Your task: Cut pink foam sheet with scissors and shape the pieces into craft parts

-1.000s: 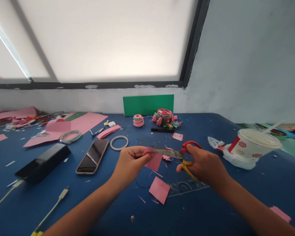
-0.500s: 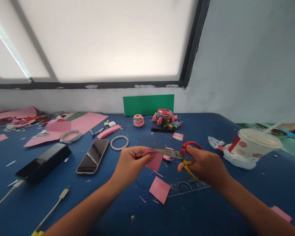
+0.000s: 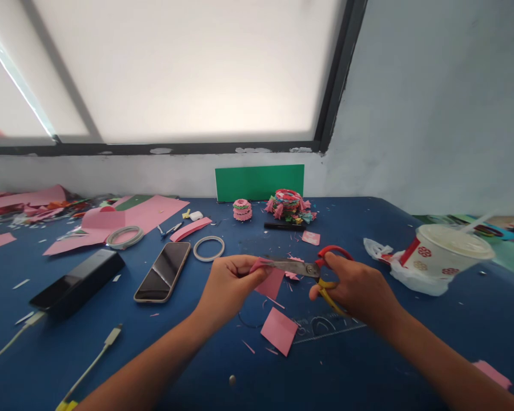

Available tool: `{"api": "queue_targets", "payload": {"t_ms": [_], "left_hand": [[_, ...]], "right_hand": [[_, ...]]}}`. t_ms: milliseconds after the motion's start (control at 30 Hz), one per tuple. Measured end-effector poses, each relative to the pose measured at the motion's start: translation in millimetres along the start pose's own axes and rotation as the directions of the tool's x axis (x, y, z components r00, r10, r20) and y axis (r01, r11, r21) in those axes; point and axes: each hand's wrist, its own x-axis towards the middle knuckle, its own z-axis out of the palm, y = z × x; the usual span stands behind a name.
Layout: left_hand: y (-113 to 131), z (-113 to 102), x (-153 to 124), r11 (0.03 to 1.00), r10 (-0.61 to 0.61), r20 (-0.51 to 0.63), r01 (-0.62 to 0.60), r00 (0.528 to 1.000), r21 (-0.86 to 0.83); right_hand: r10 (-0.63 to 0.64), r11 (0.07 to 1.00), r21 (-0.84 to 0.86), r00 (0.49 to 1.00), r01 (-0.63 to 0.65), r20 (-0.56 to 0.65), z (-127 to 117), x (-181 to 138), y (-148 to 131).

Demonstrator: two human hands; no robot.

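Between the thumb and fingers of my left hand [image 3: 232, 285] is a small piece of pink paper [image 3: 260, 263]. My right hand [image 3: 360, 288] grips scissors [image 3: 297, 266] with one red and one yellow handle loop. Their blades point left and reach the pink paper at my left fingertips; the blades look nearly closed. Just below the blades shows a pink paper square [image 3: 271, 283], and I cannot tell whether it is held or lying on the table. Nearer to me, another pink square [image 3: 280, 331] lies on the blue table, overlapping the end of a clear ruler [image 3: 325, 328].
A phone [image 3: 163, 272], a black power bank [image 3: 77, 279] and tape rolls [image 3: 208, 249] are on the left. Behind my hands stand paper crafts [image 3: 288, 205] and a black marker [image 3: 284, 226]. At right is a lidded cup [image 3: 445, 257] in a plastic bag.
Hands, scissors and paper keep almost the same pose. The whole view has shifted very slightly.
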Motion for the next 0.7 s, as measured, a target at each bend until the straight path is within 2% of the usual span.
{"api": "queue_targets", "payload": {"t_ms": [300, 700], "left_hand": [[-0.9, 6.8, -3.4, 0.999, 0.038, 0.017, -0.039, 0.999, 0.02], [-0.2, 6.8, -2.9, 0.999, -0.006, 0.025, 0.005, 1.0, 0.032]], "right_hand": [[-0.009, 1.0, 0.016, 1.0, 0.009, -0.016, 0.3, -1.6, -4.6], [0.016, 1.0, 0.006, 1.0, -0.016, -0.009, -1.2, -1.7, -3.7]]}}
